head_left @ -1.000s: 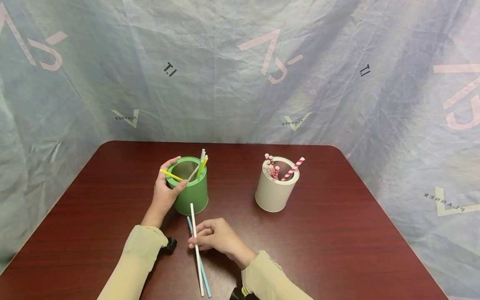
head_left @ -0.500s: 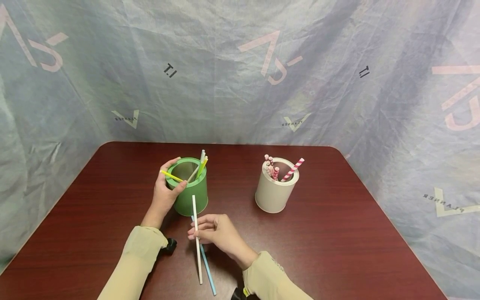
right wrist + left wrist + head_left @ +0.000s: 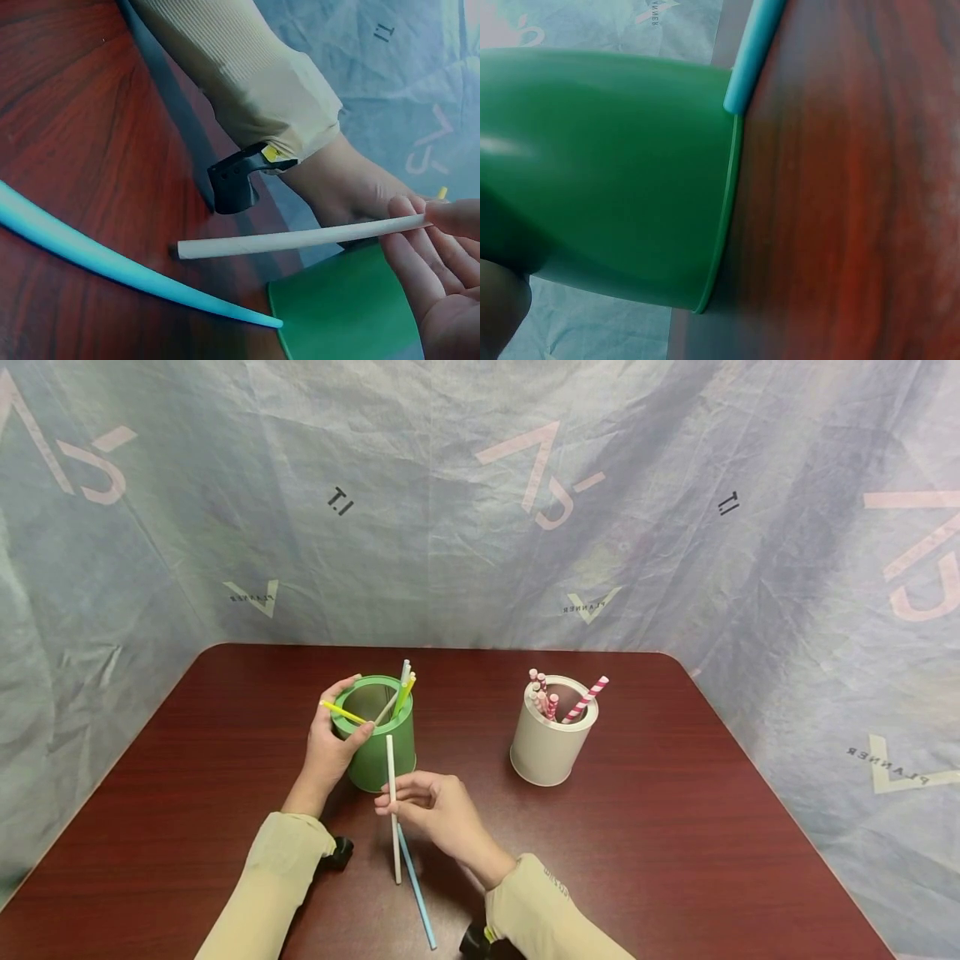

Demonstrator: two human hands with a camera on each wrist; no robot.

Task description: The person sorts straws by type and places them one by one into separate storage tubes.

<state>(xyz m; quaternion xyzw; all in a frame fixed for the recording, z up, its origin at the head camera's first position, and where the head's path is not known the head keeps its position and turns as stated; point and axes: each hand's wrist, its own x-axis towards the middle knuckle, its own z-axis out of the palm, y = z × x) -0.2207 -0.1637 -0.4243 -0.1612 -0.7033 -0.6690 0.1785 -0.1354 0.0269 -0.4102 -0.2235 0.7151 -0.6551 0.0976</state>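
My left hand (image 3: 328,753) grips the green can (image 3: 396,746) by its rim, thumb at the front and fingers round the far left. Yellow, green and pale straws (image 3: 405,689) lean inside the can, and one yellow straw (image 3: 341,710) pokes out over its left rim. In front of the can, my right hand (image 3: 444,817) pinches a white straw (image 3: 292,241) between thumb and fingers, its upper end overlapping the can's front in the head view. Below lies a blue straw (image 3: 417,889) on the table, its far end right at the can's base in the left wrist view.
To the right stands a cream can (image 3: 546,752) with several red-and-white and pink straws (image 3: 551,702) in it. The dark red wooden table (image 3: 660,835) reaches back to a grey printed cloth (image 3: 450,543). A black wrist camera (image 3: 337,853) sits at the left cuff.
My right hand has lifted the white straw and carried it away from me toward the green can. The blue straw's near end has swung slightly right. My left hand stays on the can.
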